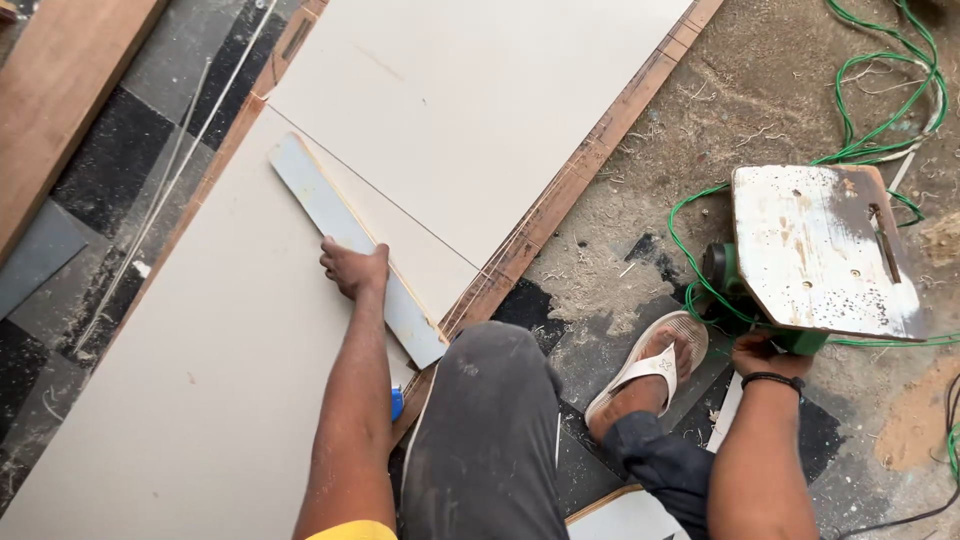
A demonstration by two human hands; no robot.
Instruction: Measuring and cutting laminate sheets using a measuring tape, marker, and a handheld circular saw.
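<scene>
My left hand (352, 266) presses down on a long narrow grey strip (325, 205) that lies at an angle across a large pale laminated board (200, 380) on the floor. A thin straight cut line runs across the board just beyond the strip. My right hand (765, 355) grips the green body of a power saw (730, 285), which is tipped on its side so that its worn metal base plate (820, 250) faces up. My knee in grey trousers and my foot in a white sandal (650, 365) lie between the two hands.
A green cable (880, 120) loops over the dusty, sawdust-strewn floor at the right. A brown wooden plank (60, 90) lies at the top left. Black and grey floor tiles show beside the board. A small blue object (397, 402) peeks out by my left forearm.
</scene>
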